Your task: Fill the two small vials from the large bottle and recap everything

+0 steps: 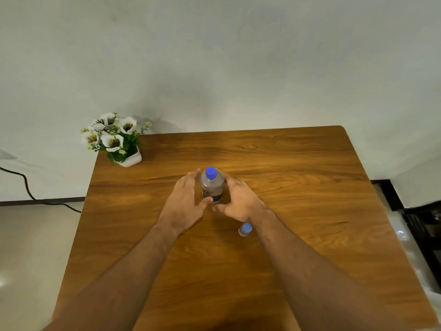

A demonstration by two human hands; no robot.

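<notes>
I am looking down at a wooden table point(298, 187) pushed against a pale wall, with both my bare forearms reaching out over it.

The large bottle point(212, 187) stands upright near the middle of the table, clear plastic with a dark label low on its side. Its blue cap point(211, 173) is in place. My left hand point(185, 199) is on the bottle's left side and my right hand point(238, 199) on its right, fingers relaxed and spread, cupping round the bottle. The thumbs almost meet in front of its base. I cannot tell whether either palm actually touches the plastic, and neither hand is gripping it.

One small vial point(245, 229) stands nearer to me, just beside my right wrist and partly hidden by it. It has a blue cap too. I cannot see the second vial; it may be behind my right forearm, or out of sight.

My judgement is that the task is at or near its start or its end. Everything visible is capped, and I cannot tell from here whether the vial holds liquid. If nothing is filled, then opening the bottle, opening both vials, pouring and recapping all remain.

At the far left corner of the table sits a white pot of white flowers point(114, 139), well apart from the work. A black cable point(26, 185) trails across the floor to the left. The vial by my right wrist is the thing most likely to be knocked.
</notes>
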